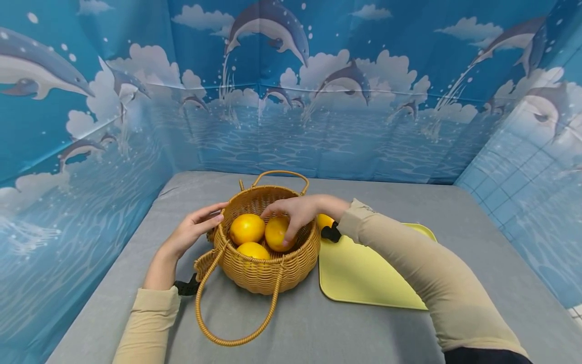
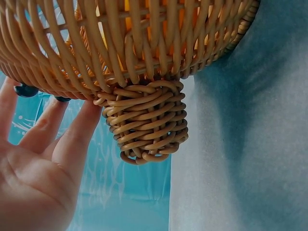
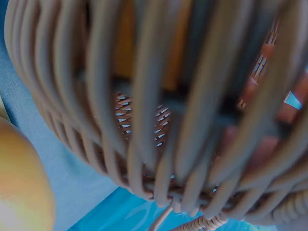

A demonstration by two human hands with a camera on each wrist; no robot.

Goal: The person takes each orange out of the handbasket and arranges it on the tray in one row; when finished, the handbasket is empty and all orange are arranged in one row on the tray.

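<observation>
A wicker basket (image 1: 268, 273) holds three round yellow-orange fruits: one on the left (image 1: 247, 229), one at the front (image 1: 253, 251) and one on the right (image 1: 275, 233). My right hand (image 1: 297, 210) reaches over the rim and grips the right fruit, thumb on its near side and fingers on its far side. My left hand (image 1: 193, 230) touches the basket's left side, its fingers fairly straight at the rim. From below, the left wrist view shows these fingers (image 2: 79, 127) against the woven wall, beside a small woven tab (image 2: 147, 122).
A yellow tray (image 1: 364, 275) lies right of the basket, partly under my right forearm. Another yellow-orange fruit (image 1: 325, 221) sits at its near-left part, half hidden by the wrist. One basket handle (image 1: 236, 342) hangs toward me; the other (image 1: 282, 172) stands at the back. Grey cloth covers the table.
</observation>
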